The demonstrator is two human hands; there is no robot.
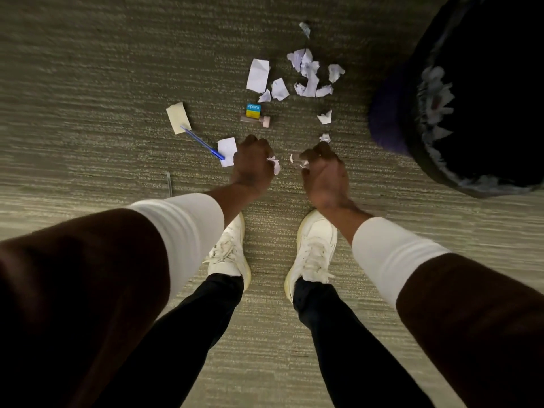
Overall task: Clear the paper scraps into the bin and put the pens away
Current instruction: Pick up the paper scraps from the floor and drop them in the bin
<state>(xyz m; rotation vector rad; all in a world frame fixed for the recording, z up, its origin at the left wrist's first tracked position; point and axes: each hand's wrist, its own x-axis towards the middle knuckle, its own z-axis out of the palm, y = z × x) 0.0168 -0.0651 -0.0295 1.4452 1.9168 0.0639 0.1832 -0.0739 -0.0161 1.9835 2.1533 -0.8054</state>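
Fingers of both hands clenched on torn paper above the carpet (pixel 88 83).
Left hand (pixel 253 163) and right hand (pixel 323 172) each grip scraps; the black bin (pixel 485 83) holds shreds; loose paper scraps (pixel 306 73) lie beside it, then a blue pen (pixel 203 143) and a small box (pixel 253 110) reading "apsara".

White scraps (pixel 306 73), blue pen (pixel 203 143), dark bin (pixel 418 160), olive striped carpet (pixel 88 83), white shoes (pixel 315 248).
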